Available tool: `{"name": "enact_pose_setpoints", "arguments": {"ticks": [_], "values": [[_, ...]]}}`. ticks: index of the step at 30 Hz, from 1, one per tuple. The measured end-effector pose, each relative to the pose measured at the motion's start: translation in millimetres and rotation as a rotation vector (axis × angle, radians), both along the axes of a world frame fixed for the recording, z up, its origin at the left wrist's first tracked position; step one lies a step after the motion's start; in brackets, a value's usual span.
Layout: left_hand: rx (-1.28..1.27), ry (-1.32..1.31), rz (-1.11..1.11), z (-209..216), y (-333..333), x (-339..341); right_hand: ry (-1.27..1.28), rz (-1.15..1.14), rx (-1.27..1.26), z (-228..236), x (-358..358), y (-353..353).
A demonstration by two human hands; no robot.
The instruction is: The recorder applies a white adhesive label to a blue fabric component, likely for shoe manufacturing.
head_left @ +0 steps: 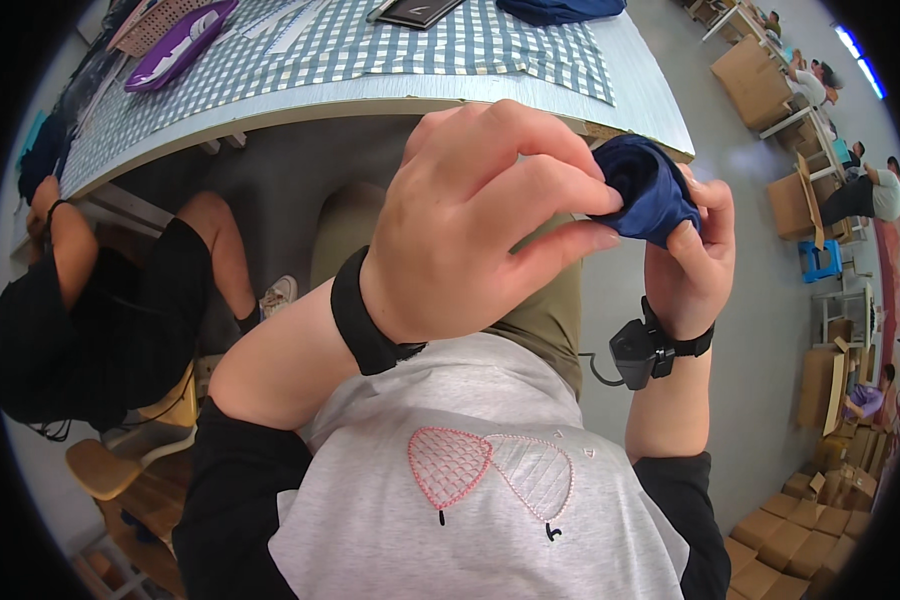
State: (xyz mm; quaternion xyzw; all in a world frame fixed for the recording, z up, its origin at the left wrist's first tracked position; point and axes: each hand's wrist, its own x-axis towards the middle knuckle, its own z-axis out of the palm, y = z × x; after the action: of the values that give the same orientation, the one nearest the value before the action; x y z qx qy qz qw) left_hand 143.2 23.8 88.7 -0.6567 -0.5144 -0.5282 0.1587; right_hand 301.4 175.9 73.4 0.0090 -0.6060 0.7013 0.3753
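Observation:
A piece of navy satin cloth [660,190], bunched into a rounded, hollow shape with an opening toward the left, is held up just in front of the table's right corner. The fingertips of my left hand [470,225] pinch the rim of that opening. My right hand [705,240] grips the cloth from the other side, thumb in front and fingers partly hidden behind it. The inside of the cloth lies in shadow, so I cannot make out its contents.
The table [655,95] bears a checked cloth [340,50], more dark blue fabric [560,8], a black flat case [420,10], a purple tray [180,45] and a pink basket [150,25]. A person [100,300] sits at left. Cardboard boxes [785,540] stand at right.

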Motion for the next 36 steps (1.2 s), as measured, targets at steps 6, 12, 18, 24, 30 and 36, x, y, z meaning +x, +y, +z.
{"name": "enact_pose_setpoints", "arguments": {"ticks": [6,12,18,24,30,36], "values": [[-0.003,-0.058,-0.026,-8.8,4.4,-10.5,-0.034,-0.114,0.182,11.3,-4.1,1.5],[-0.146,-0.233,0.072,-20.2,2.1,-7.4,-0.050,-0.284,0.595,21.9,-13.4,-2.0],[-0.146,-0.453,0.082,-33.2,7.7,-10.3,-0.144,-0.429,1.002,35.9,-17.0,-1.1],[-0.180,-0.385,0.077,-27.9,5.4,-22.3,-0.191,-0.395,1.028,33.4,-15.7,3.6],[-0.261,-0.336,-0.051,-17.3,0.2,-26.4,-0.180,-0.360,1.004,28.5,-16.3,3.0],[-0.270,-0.474,0.191,-5.9,-4.7,-95.8,-0.215,-0.327,0.980,22.7,-15.2,2.7]]}}
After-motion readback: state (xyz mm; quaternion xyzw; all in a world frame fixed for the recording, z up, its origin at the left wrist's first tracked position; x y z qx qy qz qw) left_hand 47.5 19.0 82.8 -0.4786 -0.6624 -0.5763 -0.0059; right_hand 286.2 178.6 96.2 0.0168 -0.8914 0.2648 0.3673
